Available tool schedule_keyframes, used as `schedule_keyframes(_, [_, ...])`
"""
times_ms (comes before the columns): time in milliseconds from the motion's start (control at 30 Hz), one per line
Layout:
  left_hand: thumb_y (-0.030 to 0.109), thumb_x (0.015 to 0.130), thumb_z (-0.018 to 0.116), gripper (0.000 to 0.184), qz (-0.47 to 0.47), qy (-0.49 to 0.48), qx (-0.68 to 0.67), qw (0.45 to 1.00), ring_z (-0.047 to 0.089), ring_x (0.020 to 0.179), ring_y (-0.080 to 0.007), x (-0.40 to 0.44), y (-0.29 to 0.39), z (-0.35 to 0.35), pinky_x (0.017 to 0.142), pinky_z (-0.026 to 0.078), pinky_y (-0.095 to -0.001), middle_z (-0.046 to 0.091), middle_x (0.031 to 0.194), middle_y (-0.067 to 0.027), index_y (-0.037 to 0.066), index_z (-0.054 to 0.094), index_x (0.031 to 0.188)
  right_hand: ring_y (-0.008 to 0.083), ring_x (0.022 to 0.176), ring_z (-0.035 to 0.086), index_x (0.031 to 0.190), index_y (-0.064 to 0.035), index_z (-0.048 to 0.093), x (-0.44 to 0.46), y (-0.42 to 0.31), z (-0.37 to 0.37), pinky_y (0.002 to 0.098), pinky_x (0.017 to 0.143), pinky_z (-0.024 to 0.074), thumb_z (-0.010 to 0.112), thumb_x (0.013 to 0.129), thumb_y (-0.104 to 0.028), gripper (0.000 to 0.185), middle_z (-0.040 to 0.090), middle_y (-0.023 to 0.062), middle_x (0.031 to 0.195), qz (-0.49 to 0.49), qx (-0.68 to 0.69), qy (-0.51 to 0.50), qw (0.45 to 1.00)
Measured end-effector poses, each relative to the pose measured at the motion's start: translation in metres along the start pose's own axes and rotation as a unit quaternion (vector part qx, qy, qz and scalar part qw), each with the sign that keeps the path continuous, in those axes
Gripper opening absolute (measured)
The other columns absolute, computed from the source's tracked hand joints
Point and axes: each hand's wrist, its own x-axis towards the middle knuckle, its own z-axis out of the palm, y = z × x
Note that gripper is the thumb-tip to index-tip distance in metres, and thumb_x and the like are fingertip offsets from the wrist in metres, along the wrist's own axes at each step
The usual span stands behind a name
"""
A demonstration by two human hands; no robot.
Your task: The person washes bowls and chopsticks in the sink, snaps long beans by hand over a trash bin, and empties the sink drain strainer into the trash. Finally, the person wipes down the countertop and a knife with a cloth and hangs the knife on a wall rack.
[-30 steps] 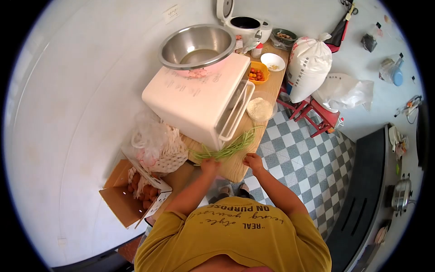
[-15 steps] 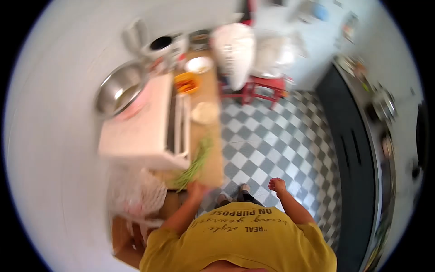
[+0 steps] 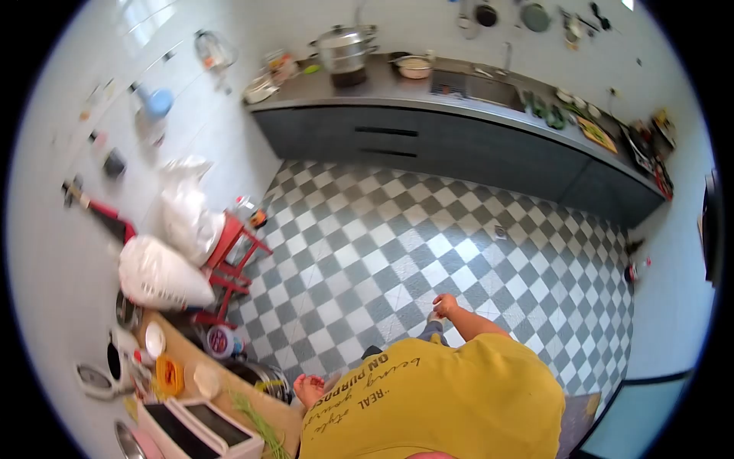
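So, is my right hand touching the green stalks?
No, the right hand is over the checkered floor, apart from the green stalks.

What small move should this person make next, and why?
Perhaps one step toward the counter: it stands ahead across the checkered floor, and both the left hand, near the wooden table, and the right hand, over the floor, look empty.
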Motion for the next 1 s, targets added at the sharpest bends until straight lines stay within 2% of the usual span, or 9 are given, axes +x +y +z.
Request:
schedule_keyframes(100, [0.002, 0.08, 0.049, 0.029, -0.009, -0.039, 0.024, 0.999, 0.054, 0.064, -0.0228, 0.019, -0.022, 0.092, 0.055, 0.048, -0.0362, 0.053, 0.08, -0.0124, 0.008, 0.039, 0.107, 0.0225, 0.064, 0.065, 0.087, -0.0075, 0.065, 0.02, 0.013, -0.063, 0.0322, 0.054, 0.0515, 0.065, 0.061, 0.007, 0.03, 0.066, 0.0125, 0.076, 0.104, 0.096, -0.012, 0.99])
schedule_keyframes(133, [0.002, 0.081, 0.049, 0.029, -0.039, -0.06, 0.022, 0.997, 0.053, 0.065, -0.0225, 0.033, -0.036, 0.122, 0.056, 0.048, -0.0358, 0.053, 0.08, -0.0124, 0.008, 0.04, 0.108, 0.022, 0.069, 0.064, 0.089, -0.0077, 0.065, 0.055, 0.047, -0.076, 0.0303, 0.063, 0.0523, 0.063, 0.063, 0.004, 0.029, 0.066, 0.0113, 0.079, 0.055, 0.029, 0.018, 0.998])
schedule_keyframes(200, [0.003, 0.082, 0.048, 0.03, -0.112, -0.1, 0.044, 0.988, 0.054, 0.067, -0.0213, 0.042, -0.055, 0.188, 0.058, 0.048, -0.0339, 0.053, 0.082, -0.0122, 0.007, 0.039, 0.11, 0.0222, 0.072, 0.064, 0.091, -0.0073, 0.065, 0.067, 0.057, -0.123, 0.0303, 0.065, 0.0524, 0.062, 0.066, 0.003, 0.027, 0.067, 0.0111, 0.08, 0.013, 0.005, 0.077, 0.997])
schedule_keyframes(267, [0.003, 0.083, 0.047, 0.029, -0.052, -0.135, 0.123, 0.982, 0.054, 0.069, -0.0208, 0.019, -0.08, 0.277, 0.059, 0.048, -0.0333, 0.053, 0.084, -0.0124, 0.005, 0.039, 0.11, 0.0207, 0.069, 0.064, 0.092, -0.006, 0.065, 0.073, 0.051, -0.177, 0.0305, 0.064, 0.052, 0.056, 0.073, 0.002, 0.022, 0.066, 0.0116, 0.078, -0.001, 0.003, 0.131, 0.991])
schedule_keyframes(367, [0.002, 0.083, 0.047, 0.029, -0.036, -0.205, 0.176, 0.962, 0.054, 0.071, -0.02, -0.006, -0.109, 0.388, 0.061, 0.048, -0.0326, 0.054, 0.087, -0.0124, 0.004, 0.039, 0.11, 0.0182, 0.063, 0.063, 0.097, -0.0045, 0.063, 0.079, 0.003, -0.257, 0.0306, 0.059, 0.0501, 0.05, 0.077, 0.004, 0.025, 0.064, 0.0117, 0.074, 0.012, 0.268, 0.121, 0.956])
schedule_keyframes(600, [0.004, 0.084, 0.049, 0.026, -0.065, -0.314, 0.295, 0.9, 0.054, 0.069, -0.0181, 0.005, -0.165, 0.554, 0.061, 0.049, -0.0308, 0.054, 0.085, -0.0105, 0.005, 0.043, 0.108, 0.0185, 0.069, 0.062, 0.104, 0.0006, 0.058, 0.119, -0.056, -0.352, 0.0288, 0.063, 0.052, 0.049, 0.08, 0.004, 0.026, 0.059, 0.0122, 0.089, -0.104, 0.395, 0.217, 0.887])
schedule_keyframes(800, [-0.001, 0.08, 0.047, 0.02, -0.049, -0.35, 0.339, 0.872, 0.054, 0.065, -0.0161, 0.04, -0.209, 0.693, 0.057, 0.05, -0.0295, 0.056, 0.081, -0.0094, 0.004, 0.048, 0.099, 0.0175, 0.06, 0.06, 0.098, -0.0008, 0.06, 0.148, 0.023, -0.397, 0.0287, 0.051, 0.0495, 0.049, 0.079, 0.004, 0.023, 0.061, 0.012, 0.075, 0.045, 0.409, 0.253, 0.876])
schedule_keyframes(867, [0.0, 0.08, 0.047, 0.019, -0.055, -0.366, 0.36, 0.857, 0.054, 0.063, -0.0159, 0.059, -0.234, 0.744, 0.056, 0.05, -0.0287, 0.056, 0.081, -0.0091, 0.004, 0.049, 0.099, 0.0183, 0.059, 0.059, 0.098, -0.0006, 0.06, 0.131, 0.053, -0.414, 0.0298, 0.046, 0.0488, 0.048, 0.077, 0.007, 0.025, 0.06, 0.012, 0.072, 0.079, 0.309, 0.322, 0.892])
schedule_keyframes(1000, [0.001, 0.081, 0.048, 0.018, -0.056, -0.453, 0.408, 0.791, 0.055, 0.062, -0.0149, 0.052, -0.292, 0.86, 0.055, 0.049, -0.0272, 0.057, 0.079, -0.0078, 0.004, 0.05, 0.099, 0.024, 0.055, 0.058, 0.098, 0.002, 0.058, 0.107, 0.125, -0.436, 0.0351, 0.047, 0.054, 0.046, 0.075, 0.01, 0.028, 0.057, 0.0152, 0.086, 0.204, 0.42, 0.472, 0.748])
